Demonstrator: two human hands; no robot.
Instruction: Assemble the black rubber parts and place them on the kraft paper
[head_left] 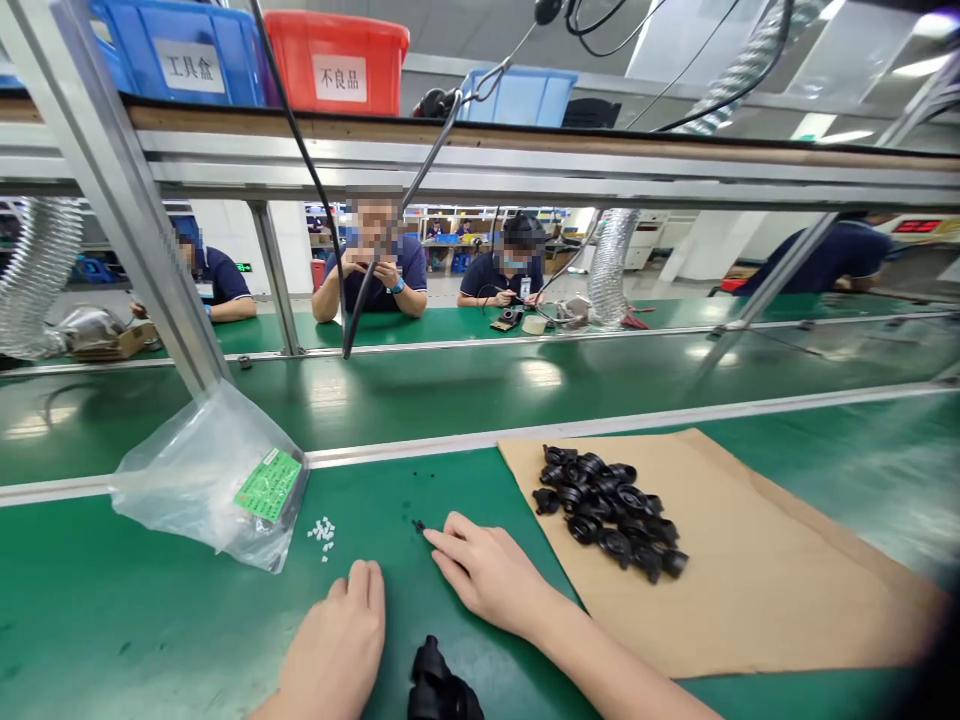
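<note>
2 hands flat and empty on green bench, left hand, right hand fingertips by 1 black bit

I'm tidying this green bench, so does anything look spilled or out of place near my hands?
A few tiny white plastic bits lie loose on the green mat beside the clear plastic bag, and one small black piece sits stray at the right hand fingertips, apart from the heap of black round parts on the brown cardboard sheet.
</note>
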